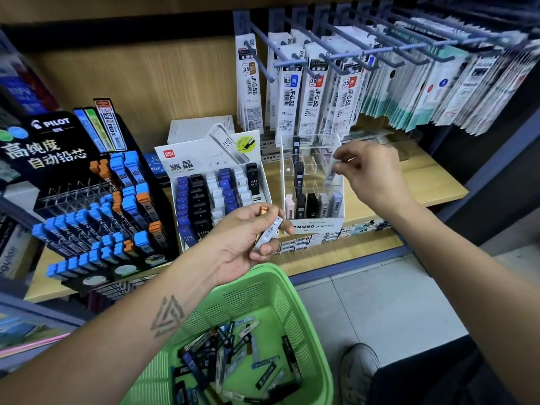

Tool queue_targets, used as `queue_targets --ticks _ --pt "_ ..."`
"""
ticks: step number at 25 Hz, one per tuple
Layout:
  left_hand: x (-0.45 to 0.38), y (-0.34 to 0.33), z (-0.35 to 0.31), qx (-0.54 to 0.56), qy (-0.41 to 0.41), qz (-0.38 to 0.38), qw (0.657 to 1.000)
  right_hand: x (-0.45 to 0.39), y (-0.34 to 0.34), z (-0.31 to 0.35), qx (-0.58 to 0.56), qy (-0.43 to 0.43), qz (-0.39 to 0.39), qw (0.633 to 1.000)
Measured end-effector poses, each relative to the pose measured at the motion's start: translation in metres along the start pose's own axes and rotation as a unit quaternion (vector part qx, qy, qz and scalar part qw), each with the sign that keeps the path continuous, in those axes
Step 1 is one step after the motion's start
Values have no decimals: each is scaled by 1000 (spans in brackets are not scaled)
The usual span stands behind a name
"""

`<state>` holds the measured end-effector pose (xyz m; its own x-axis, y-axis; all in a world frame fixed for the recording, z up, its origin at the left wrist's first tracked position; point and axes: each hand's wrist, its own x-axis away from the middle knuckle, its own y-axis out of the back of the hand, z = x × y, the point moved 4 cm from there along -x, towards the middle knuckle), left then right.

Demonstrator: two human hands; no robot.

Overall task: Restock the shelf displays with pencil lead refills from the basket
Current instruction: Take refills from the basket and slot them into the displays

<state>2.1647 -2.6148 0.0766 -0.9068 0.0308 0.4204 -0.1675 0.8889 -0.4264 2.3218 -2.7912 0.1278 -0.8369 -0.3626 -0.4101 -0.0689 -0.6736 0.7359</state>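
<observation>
So a clear refill is pinched upright by the right hand, just above the white display box. More refills are gripped in the left hand, over the basket.

A wooden shelf carries three lead displays — Pilot rack, Deli box, Mono stand.

Wood-grain back panel behind a light wooden shelf with a blue-grey front edge. Dark blue-grey upright on the right side. Row of blue-grey metal hooks up top, hung with packets of pen refills. Floor is pale grey tile with thin joints. Light is even, no hard shadows.
</observation>
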Motion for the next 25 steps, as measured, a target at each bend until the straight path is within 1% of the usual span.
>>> queue_targets --ticks 4,6,10,13,17,19,20,21,22,23,24,25 --pt "-2 2 -2 9 16 -14 1000 -9 -12 -5 26 24 -24 999" --pt "-2 0 -2 28 29 -10 999 -11 -18 -10 24 23 -19 999" --pt "-3 -4 -4 32 6 -1 999 -10 -35 -14 63 67 4 996" --pt "-2 -6 -6 16 -2 25 1000 -12 -41 -18 93 104 -4 990" --pt "0 -6 -8 19 -5 31 999 -8 -47 -16 134 86 22 987" --pt "0 -7 -8 30 -6 28 999 -8 -36 -9 133 67 8 989" --pt "0 -7 -8 35 -7 26 999 -7 -29 -4 112 53 -4 992" --pt "0 -7 -8 38 -9 24 999 -5 -21 5 63 29 -2 998" --pt "-1 -7 -8 40 -12 21 999 -1 -18 15 -27 -9 32 999" --pt "-1 -7 -8 41 -14 18 999 6 -21 27 -134 -49 104 984" --pt "0 -7 -8 40 -18 16 999 16 -27 42 -221 -80 183 955" --pt "0 -8 -8 35 -21 13 999 25 -36 52 -258 -86 239 932"
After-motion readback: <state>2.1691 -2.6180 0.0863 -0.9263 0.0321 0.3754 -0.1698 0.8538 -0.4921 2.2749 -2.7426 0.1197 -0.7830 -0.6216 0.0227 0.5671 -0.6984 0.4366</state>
